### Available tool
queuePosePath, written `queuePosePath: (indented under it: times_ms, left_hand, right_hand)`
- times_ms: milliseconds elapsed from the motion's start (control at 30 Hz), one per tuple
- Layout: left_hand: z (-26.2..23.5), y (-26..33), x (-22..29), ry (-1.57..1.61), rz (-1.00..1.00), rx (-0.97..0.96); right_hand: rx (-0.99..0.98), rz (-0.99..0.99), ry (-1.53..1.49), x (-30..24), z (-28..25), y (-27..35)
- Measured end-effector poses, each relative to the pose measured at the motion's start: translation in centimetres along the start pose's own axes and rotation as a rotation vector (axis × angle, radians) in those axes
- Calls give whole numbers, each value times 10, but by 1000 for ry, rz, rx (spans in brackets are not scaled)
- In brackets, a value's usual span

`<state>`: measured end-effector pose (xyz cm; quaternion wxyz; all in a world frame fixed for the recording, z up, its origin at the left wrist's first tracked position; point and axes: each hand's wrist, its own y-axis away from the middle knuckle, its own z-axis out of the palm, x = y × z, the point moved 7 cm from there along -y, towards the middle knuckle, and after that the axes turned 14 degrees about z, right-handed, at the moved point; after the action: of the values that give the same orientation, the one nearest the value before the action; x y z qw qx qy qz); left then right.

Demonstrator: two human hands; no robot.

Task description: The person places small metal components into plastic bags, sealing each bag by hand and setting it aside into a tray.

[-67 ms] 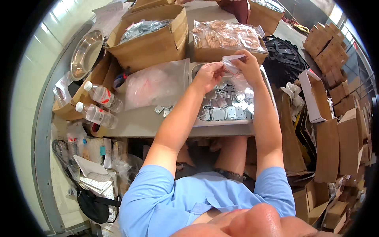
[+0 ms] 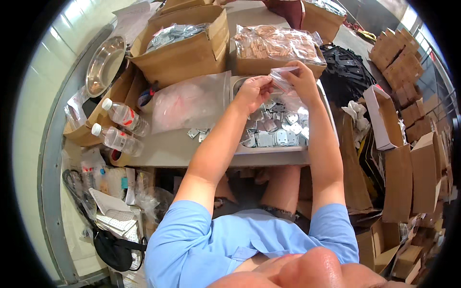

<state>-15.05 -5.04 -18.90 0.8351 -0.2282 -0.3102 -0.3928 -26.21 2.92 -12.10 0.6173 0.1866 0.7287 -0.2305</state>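
Note:
A small clear plastic bag (image 2: 282, 77) is stretched between my hands above the far part of a pale tray (image 2: 273, 150). My left hand (image 2: 254, 92) pinches one side of it with thumb and forefinger. Gripping the other side, my right hand (image 2: 301, 82) has its fingers closed on the plastic. Below lie many small silvery metal plates (image 2: 274, 138) with holes, loose in the tray. Left of the tray rests a large clear bag (image 2: 192, 103) with pinkish plastic inside. A few more metal plates (image 2: 196, 133) lie by its lower edge.
Beyond the tray stand a cardboard box (image 2: 192, 57) of bagged metal parts and another holding bagged copper-coloured pieces (image 2: 273, 45). Two plastic bottles (image 2: 124, 140) lie at left near a steel bowl (image 2: 105, 67). Black metal parts (image 2: 346, 67) pile up at right, beside several cartons (image 2: 398, 182).

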Motion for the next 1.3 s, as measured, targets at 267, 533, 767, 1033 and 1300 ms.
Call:
queuePosePath:
  times_ms: [267,533,767,1033,1300]
  left_hand:
    - [4,0,23,-348,303,-7]
    - [6,-2,30,-613,428,-8]
    - [9,0,33,-1046,470,-53]
    - [3,1,33,-1353,351,31]
    - [47,18,53,-1688,984,-209]
  right_hand:
    - [642,-273,593,-14,-25,14]
    - [-100,-99,180,-11,22,15]
    - [20,-173,657,-10,23,13]
    - [84,-412,878,3,44,20]
    - [-70,90,455,21,31,5]
